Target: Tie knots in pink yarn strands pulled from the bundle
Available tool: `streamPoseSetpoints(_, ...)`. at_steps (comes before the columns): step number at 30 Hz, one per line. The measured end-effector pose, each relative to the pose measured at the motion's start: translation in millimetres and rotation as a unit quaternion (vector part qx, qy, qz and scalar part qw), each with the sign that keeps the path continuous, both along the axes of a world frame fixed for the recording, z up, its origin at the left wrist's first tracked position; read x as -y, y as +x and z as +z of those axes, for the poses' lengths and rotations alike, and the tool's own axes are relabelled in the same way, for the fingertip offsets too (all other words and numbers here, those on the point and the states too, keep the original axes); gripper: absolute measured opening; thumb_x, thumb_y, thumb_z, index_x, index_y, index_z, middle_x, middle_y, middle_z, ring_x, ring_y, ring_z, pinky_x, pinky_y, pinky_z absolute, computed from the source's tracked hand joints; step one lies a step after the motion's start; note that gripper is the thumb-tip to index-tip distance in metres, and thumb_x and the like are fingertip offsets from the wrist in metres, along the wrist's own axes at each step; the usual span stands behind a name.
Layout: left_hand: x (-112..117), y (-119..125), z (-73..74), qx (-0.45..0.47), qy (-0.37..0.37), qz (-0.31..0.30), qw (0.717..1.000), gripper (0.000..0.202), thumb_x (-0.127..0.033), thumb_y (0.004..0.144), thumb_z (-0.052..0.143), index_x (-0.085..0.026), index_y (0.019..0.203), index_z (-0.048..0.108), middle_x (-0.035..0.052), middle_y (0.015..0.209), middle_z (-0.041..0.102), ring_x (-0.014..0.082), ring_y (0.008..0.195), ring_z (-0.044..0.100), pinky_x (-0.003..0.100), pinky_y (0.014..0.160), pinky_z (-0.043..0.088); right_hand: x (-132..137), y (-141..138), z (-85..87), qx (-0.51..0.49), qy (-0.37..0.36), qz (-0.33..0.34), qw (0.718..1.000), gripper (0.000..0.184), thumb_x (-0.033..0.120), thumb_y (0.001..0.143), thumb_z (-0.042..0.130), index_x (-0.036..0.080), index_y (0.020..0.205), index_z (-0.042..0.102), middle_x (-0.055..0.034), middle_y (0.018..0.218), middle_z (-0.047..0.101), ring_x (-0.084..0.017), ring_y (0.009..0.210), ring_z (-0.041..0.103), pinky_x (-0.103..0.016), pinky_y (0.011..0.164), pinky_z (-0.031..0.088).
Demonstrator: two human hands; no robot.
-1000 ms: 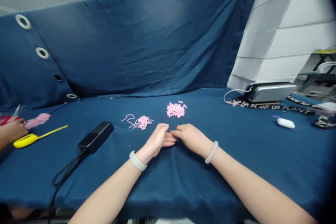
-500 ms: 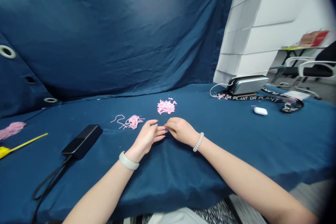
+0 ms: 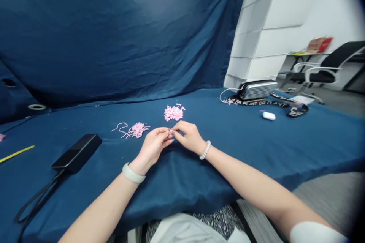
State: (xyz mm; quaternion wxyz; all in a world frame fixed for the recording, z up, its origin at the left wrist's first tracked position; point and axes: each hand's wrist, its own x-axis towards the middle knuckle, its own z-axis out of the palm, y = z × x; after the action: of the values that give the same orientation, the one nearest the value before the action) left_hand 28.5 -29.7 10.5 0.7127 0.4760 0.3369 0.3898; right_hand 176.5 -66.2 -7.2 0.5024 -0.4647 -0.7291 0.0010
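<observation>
My left hand (image 3: 155, 143) and my right hand (image 3: 188, 135) meet at the fingertips above the front part of the blue-covered table. Both are closed in a pinch on what looks like a tiny piece of pink yarn (image 3: 171, 132), mostly hidden by the fingers. Just beyond them lies a heap of small pink yarn bits (image 3: 173, 113). To the left of my left hand is a loose tangle of pink yarn strands (image 3: 137, 130), with one strand trailing off.
A black box with a cable (image 3: 78, 153) lies at left, near a yellow strip (image 3: 17, 153). At right are a white earbud case (image 3: 268, 116), a lettered black strap (image 3: 268, 103) and a silver ribbed device (image 3: 258, 90). White boxes (image 3: 251, 41) stand behind.
My left fingers have gone from spread to pinching, and both hands' fingertips now meet on the small pink piece. The view has turned slightly to the right.
</observation>
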Motion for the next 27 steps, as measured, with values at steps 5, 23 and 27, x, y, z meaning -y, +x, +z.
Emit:
streamPoseSetpoints(5,-2.6,-3.7,0.3,0.001,0.013,-0.021,1.0,0.018,-0.02,0.067,0.072,-0.011,0.082,0.065,0.0051,0.073,0.065,0.0106,0.069,0.062,0.02,0.066,0.052,-0.3,-3.0,2.1,-0.094,-0.045,0.0,0.995,0.013,0.02,0.081,0.053,0.018,0.072,0.062,-0.002,0.074,0.064,-0.013,0.07,0.058,-0.026,0.069,0.046)
streamPoseSetpoints(23,12.5,-9.4,17.8,-0.089,0.261,-0.011,0.961,0.021,-0.03,0.072,0.067,-0.015,0.087,0.07,0.0073,0.082,0.07,0.0183,0.074,0.065,0.029,0.07,0.054,2.2,-3.4,10.1,-0.417,-0.217,0.216,0.856,0.007,0.023,0.065,0.072,0.017,0.066,0.068,-0.0004,0.07,0.066,-0.012,0.068,0.06,-0.025,0.071,0.048)
streamPoseSetpoints(27,14.3,-9.7,19.0,-0.113,0.304,-0.009,0.946,0.018,-0.029,0.074,0.064,-0.015,0.083,0.07,0.0072,0.077,0.07,0.0182,0.07,0.065,0.028,0.067,0.053,5.8,-1.3,12.9,-0.419,-0.225,0.225,0.851,0.006,0.021,0.065,0.072,0.016,0.065,0.069,-0.0006,0.068,0.066,-0.012,0.067,0.06,-0.026,0.07,0.048)
